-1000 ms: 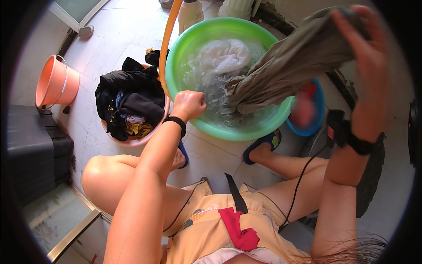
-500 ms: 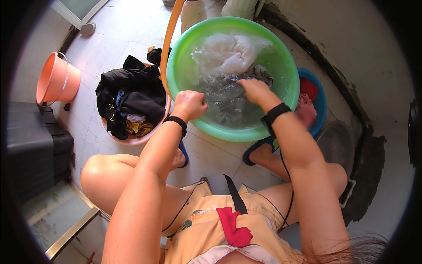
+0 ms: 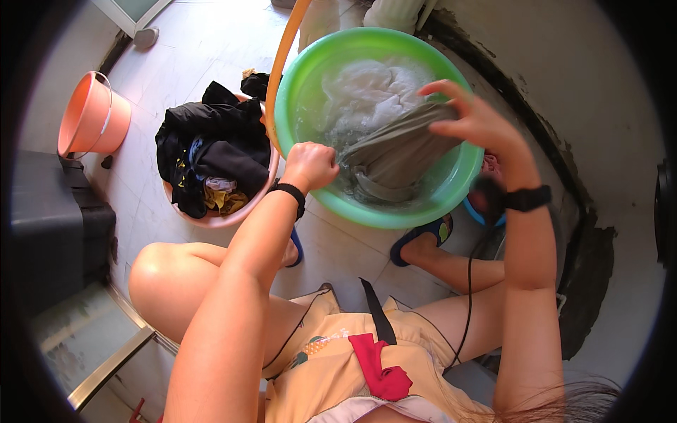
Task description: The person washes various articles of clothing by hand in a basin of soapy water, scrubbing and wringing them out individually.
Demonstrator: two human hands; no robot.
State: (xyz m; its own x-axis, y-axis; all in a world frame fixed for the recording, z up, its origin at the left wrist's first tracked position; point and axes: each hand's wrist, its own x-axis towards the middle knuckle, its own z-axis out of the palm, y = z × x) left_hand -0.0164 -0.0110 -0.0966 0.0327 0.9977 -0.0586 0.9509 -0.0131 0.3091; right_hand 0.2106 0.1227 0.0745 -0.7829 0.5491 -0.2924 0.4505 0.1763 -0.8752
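A large green basin (image 3: 465,194) of water holds soaking laundry. At its near-left rim my left hand (image 3: 310,167) is closed in a fist, beside the gathered end of a grey-green garment (image 3: 402,151); what lies inside the fist is hidden. The garment spreads up out of the water toward the basin's right side. My right hand (image 3: 486,130) is at the garment's upper right end, index finger and thumb stretched apart; its other fingers are partly hidden. A white cloth (image 3: 377,92) lies wet in the far part of the basin.
Left of the basin, a pink tub (image 3: 273,166) is heaped with dark clothes (image 3: 226,155). An orange hose (image 3: 282,56) runs down by the green rim. An orange bucket (image 3: 95,116) stands far left. Behind my right wrist, a blue basin (image 3: 479,211) is partly covered.
My right hand has moved right and upward from the water, its fingers spreading. The grey-green garment has come up from the water and stretched out to the right. My left fist barely moved.
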